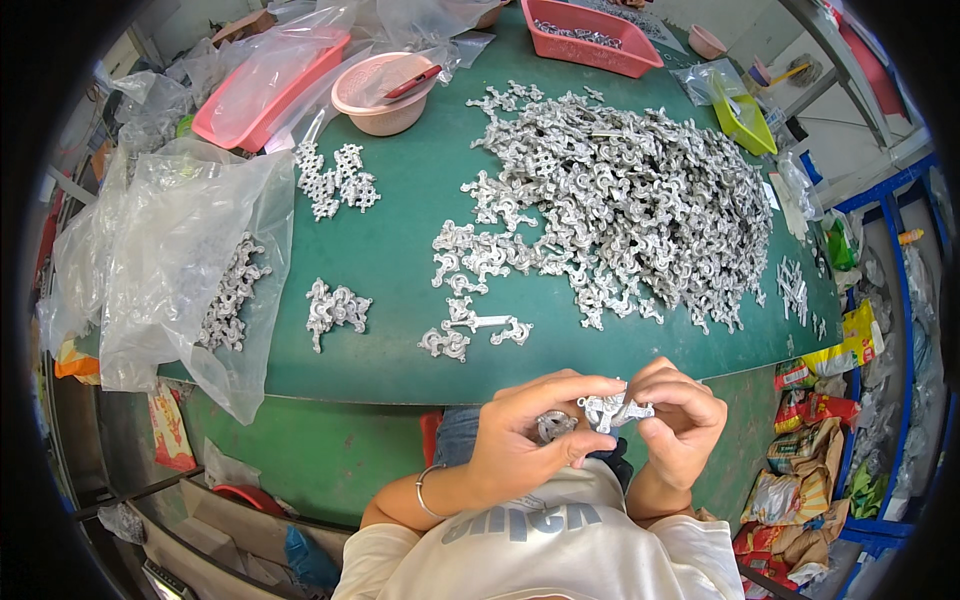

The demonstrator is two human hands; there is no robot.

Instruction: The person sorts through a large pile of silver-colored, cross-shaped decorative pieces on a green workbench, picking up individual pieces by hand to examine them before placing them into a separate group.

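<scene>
Just beyond the table's near edge, my left hand is closed round a small silver-grey metal casting with rounded lobes. It grips the piece between thumb and forefinger. A second casting rests in the curl of the same hand. My right hand is closed at the casting's right end, thumb and fingers bent against it. A thin dark edge shows by the right fingertips; I cannot tell whether it is a tool. Nearest on the table lie a few loose castings and a thin pale strip.
A large heap of castings covers the green table's right half. Smaller groups lie left, beside a clear plastic bag. Pink trays, a pink bowl and a yellow-green basket stand farther back. Blue shelving rises right.
</scene>
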